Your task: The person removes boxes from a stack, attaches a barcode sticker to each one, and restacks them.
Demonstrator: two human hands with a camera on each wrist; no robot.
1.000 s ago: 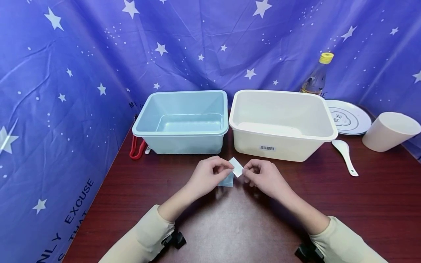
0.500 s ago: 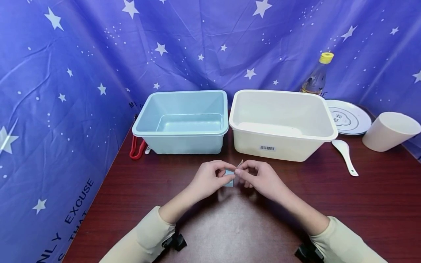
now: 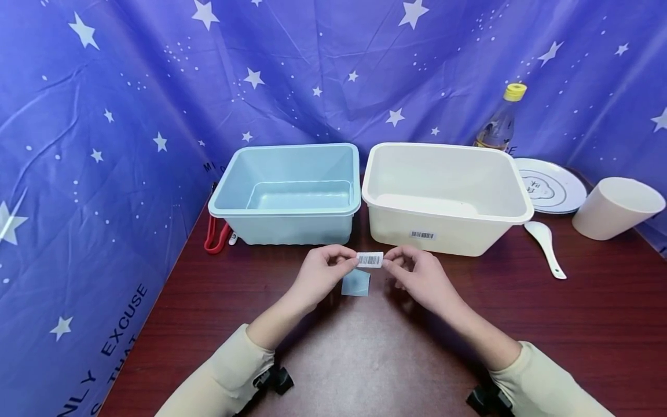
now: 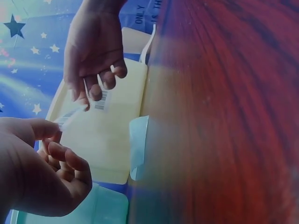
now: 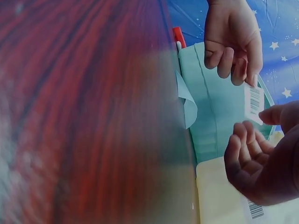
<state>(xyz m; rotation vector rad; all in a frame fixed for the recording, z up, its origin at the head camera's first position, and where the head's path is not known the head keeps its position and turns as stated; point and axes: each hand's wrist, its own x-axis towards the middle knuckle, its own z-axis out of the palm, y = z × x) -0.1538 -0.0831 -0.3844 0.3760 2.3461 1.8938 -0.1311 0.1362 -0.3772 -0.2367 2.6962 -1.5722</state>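
So there's a little white barcode label (image 3: pixel 369 259) stretched between both hands, just above the bench (image 3: pixel 375 359). The left hand (image 3: pixel 325 275) has its left end pinched between thumb and finger, and the right hand (image 3: pixel 419 275) has thumb and finger at the right end. Makes sense to me: holding a flimsy thing by the ends leaves the bars uncovered and the label pretty flat. The wrist views are hazy, so I honestly can't tell how firm the right grip is.

Just below the label, nearer the left hand, a pale blue paper square (image 3: pixel 356 283) lies on the bench with an edge curling up. Probably handy there, since it's within reach of either hand without lying under the fingers.

Room-wise, beyond the left hand is the blue bin (image 3: pixel 292 229), beyond the right hand the white bin (image 3: pixel 458 234), with a narrow gap between them straight ahead of the label. Those front walls are close to the knuckles, so pushing forward looks tight. The white one has its own barcode sticker (image 3: pixel 423 236) facing the hands. The most room is back toward the person, between the forearms. Going wide right from the right hand, the spoon (image 3: pixel 546 248) is the first thing to mind, then the cup (image 3: pixel 607 211). Far left, past the blue bin's corner, there's a red-handled tool (image 3: pixel 210 234).
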